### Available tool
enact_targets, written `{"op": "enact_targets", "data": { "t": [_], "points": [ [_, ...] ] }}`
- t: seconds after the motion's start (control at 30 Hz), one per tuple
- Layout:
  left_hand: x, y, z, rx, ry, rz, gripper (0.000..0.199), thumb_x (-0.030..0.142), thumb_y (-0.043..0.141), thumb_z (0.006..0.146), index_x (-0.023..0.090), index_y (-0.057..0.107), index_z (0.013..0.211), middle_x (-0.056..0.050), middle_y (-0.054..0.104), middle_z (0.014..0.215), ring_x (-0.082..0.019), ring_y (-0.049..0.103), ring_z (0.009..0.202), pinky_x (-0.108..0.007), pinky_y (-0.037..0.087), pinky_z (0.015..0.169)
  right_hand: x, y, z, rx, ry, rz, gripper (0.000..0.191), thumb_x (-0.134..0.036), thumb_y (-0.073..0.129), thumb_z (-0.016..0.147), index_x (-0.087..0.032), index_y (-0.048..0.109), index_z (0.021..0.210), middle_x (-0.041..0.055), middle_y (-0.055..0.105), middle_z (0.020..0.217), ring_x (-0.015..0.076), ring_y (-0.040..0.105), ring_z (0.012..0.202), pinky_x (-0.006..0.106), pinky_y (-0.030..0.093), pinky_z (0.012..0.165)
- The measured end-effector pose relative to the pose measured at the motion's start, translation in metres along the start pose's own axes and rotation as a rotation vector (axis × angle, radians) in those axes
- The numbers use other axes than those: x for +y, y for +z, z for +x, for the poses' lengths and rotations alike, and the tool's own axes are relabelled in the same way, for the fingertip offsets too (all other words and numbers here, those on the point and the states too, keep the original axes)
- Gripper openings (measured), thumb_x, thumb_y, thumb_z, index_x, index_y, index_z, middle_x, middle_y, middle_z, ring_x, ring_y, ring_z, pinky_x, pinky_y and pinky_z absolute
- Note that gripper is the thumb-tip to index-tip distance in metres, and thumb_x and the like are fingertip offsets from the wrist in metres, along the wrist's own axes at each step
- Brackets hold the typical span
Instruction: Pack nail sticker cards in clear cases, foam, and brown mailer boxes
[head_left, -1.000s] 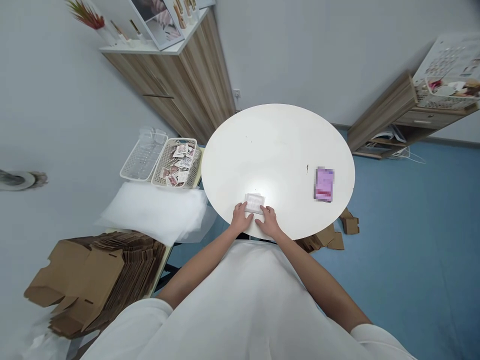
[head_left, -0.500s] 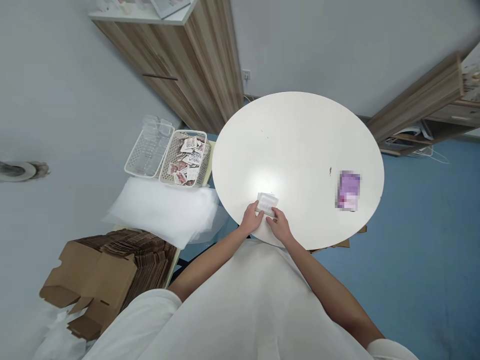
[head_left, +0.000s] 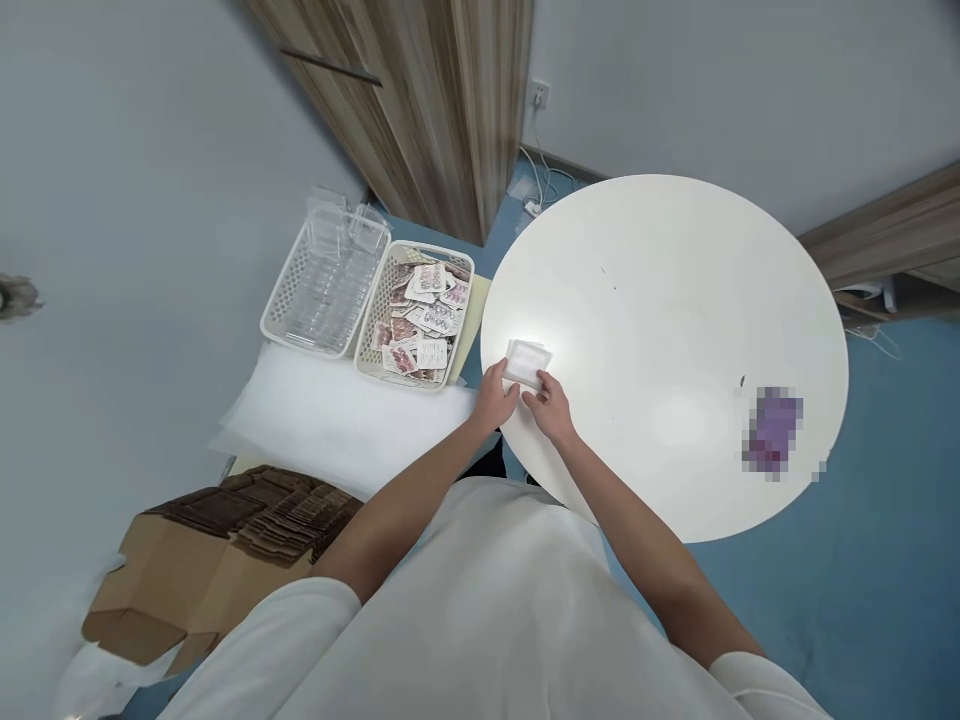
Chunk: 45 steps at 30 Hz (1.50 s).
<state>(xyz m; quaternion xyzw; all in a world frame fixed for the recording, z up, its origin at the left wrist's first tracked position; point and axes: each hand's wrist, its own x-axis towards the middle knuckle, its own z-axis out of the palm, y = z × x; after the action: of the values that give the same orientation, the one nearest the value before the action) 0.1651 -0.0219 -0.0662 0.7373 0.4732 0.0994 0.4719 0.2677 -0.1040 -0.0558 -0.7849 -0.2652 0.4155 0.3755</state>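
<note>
Left fingers (head_left: 496,372), right fingers (head_left: 547,380) | gripping white packet (head_left: 528,361) | now nearer table's left edge (head_left: 490,310)

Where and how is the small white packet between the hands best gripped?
Probably by its opposite side edges, left hand from the left and right hand from the right: the white packet looks flat and roughly rectangular, with its near corners within the fingers' reach.

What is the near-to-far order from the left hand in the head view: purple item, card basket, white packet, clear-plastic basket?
1. White packet: at the left hand.
2. Card basket: to the left.
3. Clear-plastic basket: farther left.
4. Purple item: far right.
</note>
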Motion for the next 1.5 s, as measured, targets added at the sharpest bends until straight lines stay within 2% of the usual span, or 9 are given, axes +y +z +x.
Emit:
{"op": "enact_targets", "data": {
  "t": [0.13, 0.33, 0.6, 0.8, 0.97, 1.07, 1.2, 1.33, 1.5],
  "points": [
    [-0.010, -0.014, 0.017, 0.008, 0.047, -0.039, 0.051, 0.021, 0.044, 0.079, 0.016, 0.032, 0.128, -0.011, 0.038, 0.132, -0.023, 0.033, 0.124, -0.040, 0.030, 0.102, -0.015, 0.016, 0.020, 0.011, -0.018, 0.019, 0.060, -0.037, 0.052, 0.073, -0.023, 0.034, 0.128, 0.0063, 0.035, 0.134, 0.0205, 0.038, 0.119, 0.035, 0.040, 0.095],
    [-0.021, -0.014, 0.024, 0.002, 0.123, -0.053, 0.056, 0.022, 0.045, 0.080, 0.017, 0.025, 0.132, -0.011, 0.030, 0.138, -0.023, 0.024, 0.129, -0.042, 0.025, 0.105, -0.020, 0.024, 0.030, 0.051, -0.048, -0.002, 0.061, -0.036, 0.054, 0.072, -0.024, 0.034, 0.129, 0.0055, 0.035, 0.134, 0.0202, 0.037, 0.120, 0.036, 0.038, 0.095],
    [-0.022, -0.010, 0.018, -0.018, 0.180, -0.012, 0.065, 0.019, 0.045, 0.078, 0.016, 0.015, 0.135, -0.013, 0.020, 0.142, -0.024, 0.018, 0.131, -0.044, 0.021, 0.106, -0.016, 0.022, 0.026, 0.046, -0.108, -0.065, 0.065, -0.032, 0.056, 0.070, -0.024, 0.031, 0.130, 0.0065, 0.032, 0.136, 0.0213, 0.033, 0.122, 0.038, 0.039, 0.094],
    [-0.023, -0.011, 0.021, -0.047, 0.182, 0.013, 0.065, 0.024, 0.045, 0.079, 0.018, 0.013, 0.136, -0.011, 0.017, 0.144, -0.025, 0.014, 0.132, -0.045, 0.019, 0.106, -0.008, 0.014, 0.031, -0.030, -0.142, 0.004, 0.065, -0.037, 0.057, 0.071, -0.029, 0.030, 0.129, 0.0058, 0.031, 0.134, 0.0210, 0.036, 0.118, 0.037, 0.042, 0.090],
    [-0.024, -0.016, 0.017, -0.062, 0.184, 0.060, 0.075, 0.029, 0.050, 0.077, 0.017, 0.007, 0.137, -0.012, 0.004, 0.146, -0.027, 0.003, 0.134, -0.046, 0.015, 0.107, -0.006, 0.006, 0.026, -0.099, -0.120, 0.086, 0.076, -0.042, 0.058, 0.070, -0.033, 0.019, 0.134, 0.0041, 0.013, 0.142, 0.0213, 0.032, 0.122, 0.037, 0.038, 0.094],
    [-0.026, -0.019, 0.001, -0.046, 0.139, 0.091, 0.076, 0.030, 0.050, 0.076, 0.015, 0.008, 0.137, -0.013, 0.003, 0.146, -0.028, 0.003, 0.134, -0.047, 0.015, 0.107, -0.003, -0.005, 0.008, -0.111, -0.056, 0.137, 0.078, -0.041, 0.057, 0.070, -0.031, 0.015, 0.135, 0.0044, 0.013, 0.142, 0.0199, 0.035, 0.119, 0.034, 0.038, 0.095],
    [-0.026, -0.011, -0.040, -0.050, 0.087, 0.135, 0.063, 0.030, 0.049, 0.077, 0.014, 0.024, 0.133, -0.014, 0.014, 0.144, -0.029, 0.009, 0.133, -0.047, 0.018, 0.106, 0.011, -0.028, -0.031, -0.187, 0.055, 0.123, 0.080, -0.039, 0.059, 0.068, -0.028, 0.018, 0.136, 0.0075, 0.021, 0.140, 0.0200, 0.043, 0.113, 0.033, 0.039, 0.093],
    [-0.023, 0.013, -0.084, -0.023, 0.010, 0.121, 0.048, 0.027, 0.048, 0.077, 0.010, 0.042, 0.121, -0.016, 0.034, 0.135, -0.026, 0.029, 0.127, -0.041, 0.026, 0.104, 0.036, -0.054, -0.069, -0.224, 0.136, 0.117, 0.075, -0.038, 0.058, 0.068, -0.026, 0.024, 0.134, 0.0101, 0.032, 0.136, 0.0180, 0.054, 0.097, 0.033, 0.043, 0.086],
    [-0.011, 0.040, -0.124, 0.029, -0.029, 0.047, 0.036, 0.027, 0.047, 0.078, 0.016, 0.049, 0.113, -0.010, 0.050, 0.120, -0.020, 0.047, 0.112, -0.036, 0.038, 0.096, 0.064, -0.072, -0.093, -0.288, 0.112, 0.103, 0.056, -0.037, 0.055, 0.071, -0.022, 0.041, 0.123, 0.0094, 0.048, 0.122, 0.0164, 0.056, 0.092, 0.032, 0.044, 0.083]
  ]
}}
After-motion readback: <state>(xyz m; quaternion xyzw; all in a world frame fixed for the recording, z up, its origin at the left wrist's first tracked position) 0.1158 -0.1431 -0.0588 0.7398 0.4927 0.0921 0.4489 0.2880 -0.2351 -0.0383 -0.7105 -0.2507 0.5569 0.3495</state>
